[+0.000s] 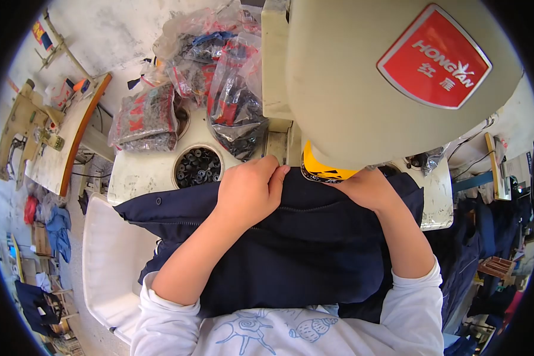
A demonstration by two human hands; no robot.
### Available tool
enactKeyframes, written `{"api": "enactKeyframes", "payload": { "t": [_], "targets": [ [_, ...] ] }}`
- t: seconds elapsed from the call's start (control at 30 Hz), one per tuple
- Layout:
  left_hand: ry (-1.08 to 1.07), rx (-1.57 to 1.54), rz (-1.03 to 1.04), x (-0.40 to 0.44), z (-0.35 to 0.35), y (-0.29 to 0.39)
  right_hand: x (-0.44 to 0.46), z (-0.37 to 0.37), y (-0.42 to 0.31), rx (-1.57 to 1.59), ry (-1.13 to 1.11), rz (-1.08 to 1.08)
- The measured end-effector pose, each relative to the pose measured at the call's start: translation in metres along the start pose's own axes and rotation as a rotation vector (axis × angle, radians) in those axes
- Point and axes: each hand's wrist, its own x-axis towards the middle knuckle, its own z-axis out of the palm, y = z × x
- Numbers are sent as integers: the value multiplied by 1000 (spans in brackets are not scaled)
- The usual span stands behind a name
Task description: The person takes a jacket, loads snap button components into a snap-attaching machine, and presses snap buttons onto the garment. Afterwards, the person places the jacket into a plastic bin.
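1. Your navy garment (302,261) lies across the near edge of the tabletop (139,173): upper band on the surface, the rest hanging toward your lap.
2. Your left hand (249,190) is curled nearly closed, thumb against the fingers — it appears to pinch the garment's far edge, left of the machine head (350,77).
3. Your right hand (365,188) reaches in from the right, beneath the yellow guard (323,166). Wrist and back show, fingers don't; cannot tell how far it is closed or whether it grips cloth.
4. Step in hand, by judgement: lining up the garment's far edge under the machine head, steadied from both sides.
5. The next move seems to call for a flat, square edge at the working point, your right fingertips well clear of it.
6. Dark fasteners (197,167) fill a round well near the tabletop's left edge; plastic bags (237,89) crowd toward the far-left corner.
7. Hidden: the working point, behind the guard. Cut off: the machine head's top. Hard to read: the bags' contents, and a small round mark (158,201) near the garment's left end — snap or hole, unclear.
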Motion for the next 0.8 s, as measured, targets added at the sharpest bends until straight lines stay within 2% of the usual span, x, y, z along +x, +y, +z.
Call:
{"api": "enactKeyframes", "payload": {
  "t": [0.1,0.2,0.3,0.4,0.5,0.8],
  "targets": [
    [-12,11,21,-2,5,-3,0,2,3,-83,15,-62],
    [-24,5,38,-1,8,-7,-2,1,-5,-186,22,16],
    [9,-32,50,1,0,1,-5,-3,4,-128,30,30],
    [21,-35,58,1,2,0,-7,0,1,30,56,-99],
    [-43,16,36,1,8,-6,1,1,5,-56,23,-34],
    [-70,51,38,0,7,-3,3,5,8,-1,53,-190]
  ]
}}
